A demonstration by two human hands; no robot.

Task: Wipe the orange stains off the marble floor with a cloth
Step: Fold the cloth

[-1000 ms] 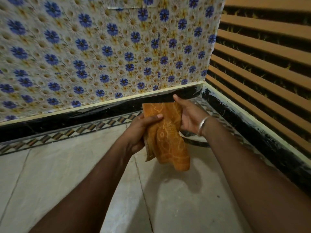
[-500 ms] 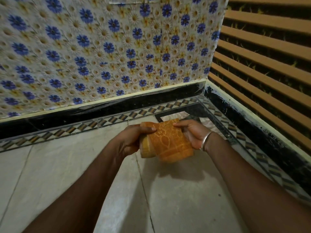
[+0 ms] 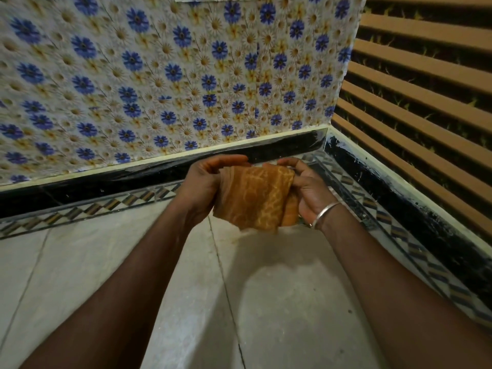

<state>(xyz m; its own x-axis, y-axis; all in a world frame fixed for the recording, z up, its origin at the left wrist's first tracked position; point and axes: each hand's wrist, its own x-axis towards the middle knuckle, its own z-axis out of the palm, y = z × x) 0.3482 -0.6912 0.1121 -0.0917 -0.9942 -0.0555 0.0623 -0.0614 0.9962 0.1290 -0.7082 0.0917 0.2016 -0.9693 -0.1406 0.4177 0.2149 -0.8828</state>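
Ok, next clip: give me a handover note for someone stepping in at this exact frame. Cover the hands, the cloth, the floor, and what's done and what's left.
Left hand: grips the left side of the orange cloth.
Right hand: grips its right side.
Cloth: folded over, held in the air above the marble floor near the wall corner, not touching it.
Done: cloth is in hand and gathered.
Left: lower it and wipe. A faint orange smear seems to lie on the floor just below the cloth; no other stains are clear in this view.
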